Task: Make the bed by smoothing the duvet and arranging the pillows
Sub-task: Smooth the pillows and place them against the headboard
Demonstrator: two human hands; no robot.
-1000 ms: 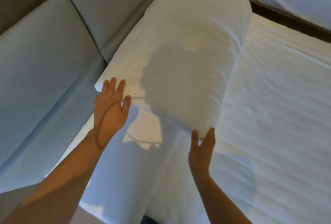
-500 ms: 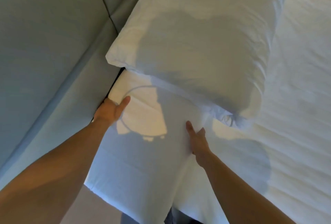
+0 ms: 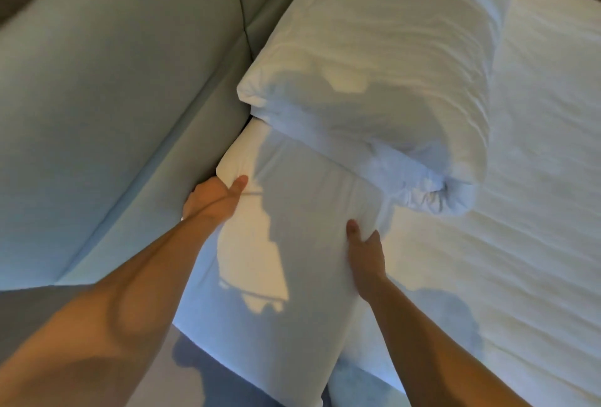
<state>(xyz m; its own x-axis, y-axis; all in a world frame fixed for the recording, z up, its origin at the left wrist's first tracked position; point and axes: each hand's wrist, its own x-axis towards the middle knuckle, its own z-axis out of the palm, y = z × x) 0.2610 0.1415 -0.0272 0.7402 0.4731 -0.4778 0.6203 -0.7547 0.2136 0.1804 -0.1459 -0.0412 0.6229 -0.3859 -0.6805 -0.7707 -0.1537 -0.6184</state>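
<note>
While a second pillow [image 3: 383, 58] lies beyond, both hands [image 3: 214, 198] [image 3: 366, 249] clutch the near pillow's [image 3: 292, 244] side edges.

left hand [image 3: 213, 198]: bare, no glove, no ring seen on the showing thumb | right hand [image 3: 366, 250]: bare, no glove, fingers [image 3: 353, 227] unadorned | behind the fingers: both forearms bare up to the frame edge, no sleeve, no watch or band at either wrist

We cannot see left hand [image 3: 213, 200] fingers, tucked behind near pillow [image 3: 292, 244]; far pillow [image 3: 383, 58] top cut off by frame.
</note>
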